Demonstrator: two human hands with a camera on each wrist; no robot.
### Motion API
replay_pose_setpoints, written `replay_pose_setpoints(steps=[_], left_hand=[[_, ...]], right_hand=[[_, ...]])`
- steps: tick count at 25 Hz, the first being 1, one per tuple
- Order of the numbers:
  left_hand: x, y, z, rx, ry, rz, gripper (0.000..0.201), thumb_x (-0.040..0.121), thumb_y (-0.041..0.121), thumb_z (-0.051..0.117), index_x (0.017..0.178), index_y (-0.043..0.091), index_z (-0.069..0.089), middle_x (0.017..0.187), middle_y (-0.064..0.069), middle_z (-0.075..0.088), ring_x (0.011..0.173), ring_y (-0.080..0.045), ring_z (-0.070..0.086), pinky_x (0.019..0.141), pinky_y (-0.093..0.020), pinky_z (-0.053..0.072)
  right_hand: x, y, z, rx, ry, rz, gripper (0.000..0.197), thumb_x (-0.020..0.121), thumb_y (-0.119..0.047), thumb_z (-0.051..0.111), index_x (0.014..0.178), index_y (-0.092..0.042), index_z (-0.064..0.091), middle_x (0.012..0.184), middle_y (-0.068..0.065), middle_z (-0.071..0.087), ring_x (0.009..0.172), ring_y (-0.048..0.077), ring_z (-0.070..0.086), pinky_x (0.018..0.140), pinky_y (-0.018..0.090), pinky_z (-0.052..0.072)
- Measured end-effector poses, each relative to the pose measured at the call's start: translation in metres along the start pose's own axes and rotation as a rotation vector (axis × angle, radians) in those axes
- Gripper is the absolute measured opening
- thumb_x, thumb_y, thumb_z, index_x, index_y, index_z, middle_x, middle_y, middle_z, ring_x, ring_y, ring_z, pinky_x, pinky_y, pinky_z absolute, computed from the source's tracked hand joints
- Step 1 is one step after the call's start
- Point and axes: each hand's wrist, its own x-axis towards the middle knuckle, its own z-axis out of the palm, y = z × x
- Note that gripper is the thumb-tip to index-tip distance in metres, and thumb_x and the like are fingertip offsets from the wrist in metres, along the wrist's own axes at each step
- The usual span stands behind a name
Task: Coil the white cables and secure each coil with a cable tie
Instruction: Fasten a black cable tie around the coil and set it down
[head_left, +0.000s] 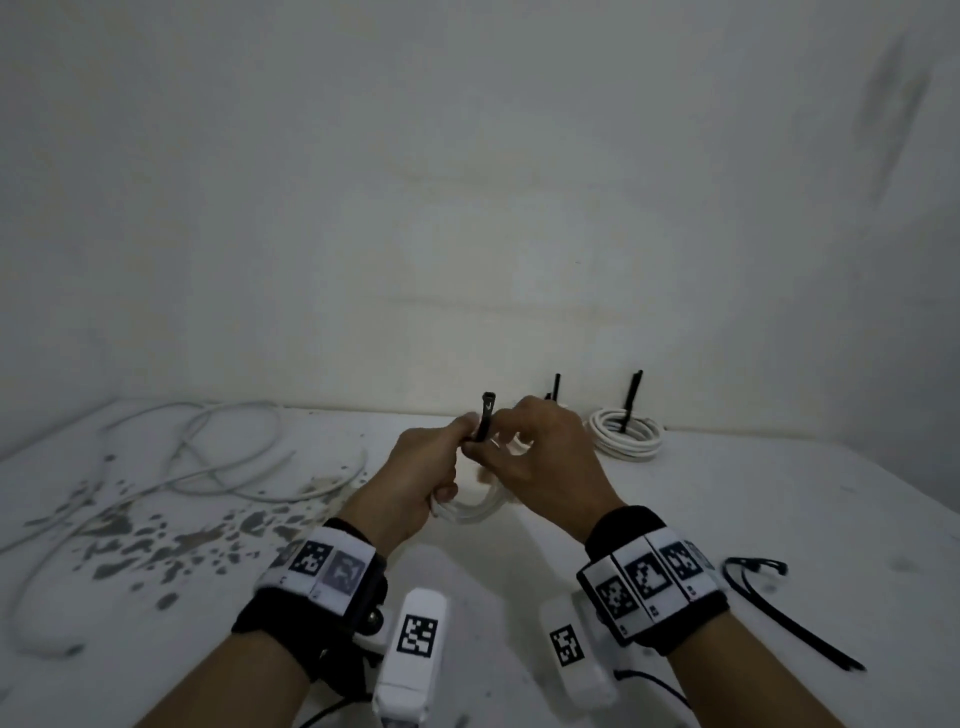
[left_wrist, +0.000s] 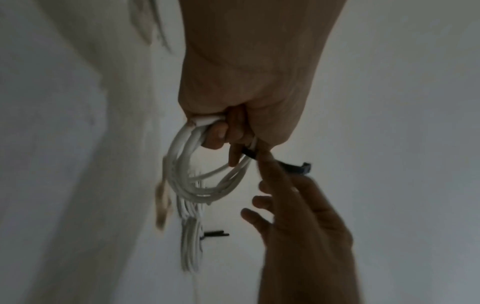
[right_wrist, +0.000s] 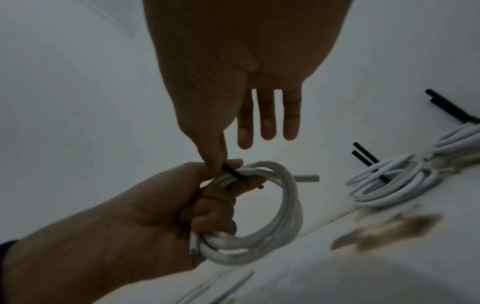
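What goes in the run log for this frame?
left hand: holds white coil | right hand: pinches black cable tie | tie: unfastened

You're facing a plain white wall (head_left: 467, 182) in dim light; the white table (head_left: 779, 493) is showing dark patches (head_left: 171, 540), possibly chipped paint.

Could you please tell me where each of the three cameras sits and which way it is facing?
Head: worn on the head, looking forward and down at the table; both forearms, left hand and right hand show.
Left wrist: looks along the left hand at the white coil; the right hand enters from below.
Right wrist: looks along the right hand at the black cable tie.
All three share the coil and tie.
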Motion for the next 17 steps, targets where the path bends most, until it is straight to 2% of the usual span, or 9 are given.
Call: replay_pose_setpoints(steps=[3, 6, 8, 10, 12, 14, 16, 17], left_hand=[[0.006, 0.004, -0.021, 0.145, 0.062, 0.073, 0.034, 0.089, 0.040, 0.064, 0.075, 0.009, 0.069, 0.054, 0.002, 0.029, 0.047, -0.013, 0.029, 0.044, -0.023, 0.029], [0.010, 0.008, -0.034, 0.303, 0.109, 0.121, 0.037, 0.092, 0.040, 0.059, 0.069, 0.012, 0.054, 0.059, -0.002, 0.034, 0.051, -0.015, 0.034, 0.047, -0.025, 0.033], [0.012, 0.011, -0.039, 0.292, 0.145, 0.118, 0.040, 0.094, 0.045, 0.054, 0.072, 0.011, 0.053, 0.059, -0.002, 0.035, 0.051, -0.016, 0.034, 0.046, -0.025, 0.033], [0.014, 0.017, -0.045, 0.208, 0.170, 0.077, 0.045, 0.096, 0.051, 0.047, 0.075, 0.012, 0.054, 0.053, 0.001, 0.035, 0.046, -0.015, 0.032, 0.044, -0.024, 0.030], [0.015, 0.021, -0.048, 0.164, 0.175, 0.071, 0.038, 0.097, 0.041, 0.045, 0.073, 0.014, 0.052, 0.051, 0.001, 0.034, 0.042, -0.014, 0.030, 0.044, -0.023, 0.027], [0.012, 0.024, -0.048, 0.151, 0.187, 0.107, 0.033, 0.094, 0.027, 0.051, 0.063, 0.017, 0.056, 0.048, 0.003, 0.036, 0.041, -0.012, 0.030, 0.044, -0.022, 0.026], [0.008, 0.026, -0.046, 0.148, 0.205, 0.161, 0.037, 0.093, 0.024, 0.057, 0.057, 0.022, 0.065, 0.041, 0.009, 0.039, 0.041, -0.010, 0.031, 0.044, -0.022, 0.027], [0.007, 0.026, -0.046, 0.147, 0.205, 0.192, 0.033, 0.093, 0.027, 0.059, 0.063, 0.024, 0.071, 0.040, 0.012, 0.042, 0.041, -0.009, 0.032, 0.044, -0.022, 0.028]], right_hand=[[0.005, -0.010, 0.018, 0.110, 0.012, -0.001, 0.005, 0.083, -0.034, 0.078, 0.082, -0.030, 0.075, 0.074, -0.004, 0.064, 0.066, 0.007, 0.054, 0.064, 0.024, 0.044], [0.017, -0.013, 0.029, 0.103, -0.057, 0.041, 0.013, 0.081, -0.027, 0.079, 0.075, -0.035, 0.071, 0.073, -0.010, 0.066, 0.063, 0.002, 0.053, 0.065, 0.026, 0.044], [0.023, -0.014, 0.036, 0.047, -0.041, 0.037, 0.015, 0.082, -0.027, 0.078, 0.072, -0.033, 0.070, 0.073, -0.009, 0.062, 0.064, 0.007, 0.052, 0.063, 0.029, 0.043], [0.026, -0.019, 0.043, -0.038, 0.002, -0.015, 0.010, 0.083, -0.027, 0.076, 0.074, -0.026, 0.072, 0.071, -0.007, 0.057, 0.066, 0.013, 0.051, 0.059, 0.029, 0.037], [0.026, -0.026, 0.049, -0.094, 0.008, -0.064, 0.006, 0.082, -0.026, 0.074, 0.077, -0.024, 0.073, 0.068, -0.007, 0.053, 0.065, 0.015, 0.050, 0.060, 0.028, 0.033], [0.029, -0.031, 0.052, -0.063, 0.006, -0.069, 0.005, 0.081, -0.027, 0.072, 0.077, -0.030, 0.071, 0.065, -0.010, 0.052, 0.062, 0.012, 0.049, 0.058, 0.028, 0.036], [0.031, -0.032, 0.053, 0.090, 0.023, -0.052, 0.015, 0.079, -0.026, 0.074, 0.076, -0.039, 0.068, 0.064, -0.012, 0.053, 0.061, 0.006, 0.050, 0.060, 0.027, 0.042], [0.031, -0.032, 0.052, 0.169, 0.030, -0.044, 0.021, 0.079, -0.024, 0.076, 0.077, -0.042, 0.065, 0.064, -0.013, 0.053, 0.061, 0.006, 0.051, 0.061, 0.022, 0.042]])
